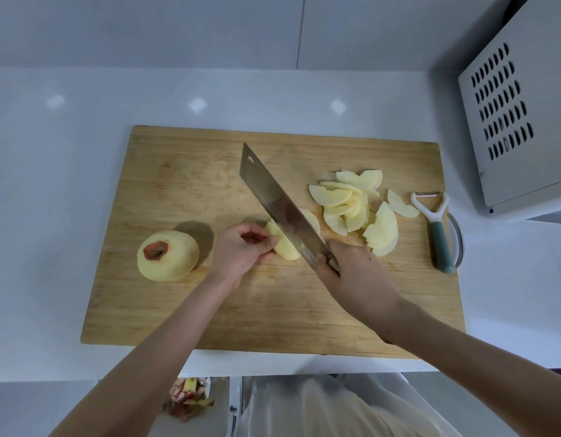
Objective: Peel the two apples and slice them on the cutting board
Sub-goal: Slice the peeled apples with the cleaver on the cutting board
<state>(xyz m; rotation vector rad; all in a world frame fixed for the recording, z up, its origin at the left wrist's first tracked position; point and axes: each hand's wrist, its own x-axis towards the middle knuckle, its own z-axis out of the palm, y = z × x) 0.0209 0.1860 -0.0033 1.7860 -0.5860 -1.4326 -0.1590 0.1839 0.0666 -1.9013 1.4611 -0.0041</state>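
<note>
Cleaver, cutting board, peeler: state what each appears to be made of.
Cleaver: likely steel; grey blade with a dull sheen. Cutting board: wood, possibly bamboo; tan grain lines, matte, knife-marked. Peeler: probably plastic, a glossy white head and teal handle, with a thin metallic blade across the top.

Displaying no legible text, label, brand, number or sign. Finding none on the cleaver blade [279, 203], the peeler [436, 228], the vented appliance panel [509, 121] or the cutting board [178, 184].
</note>
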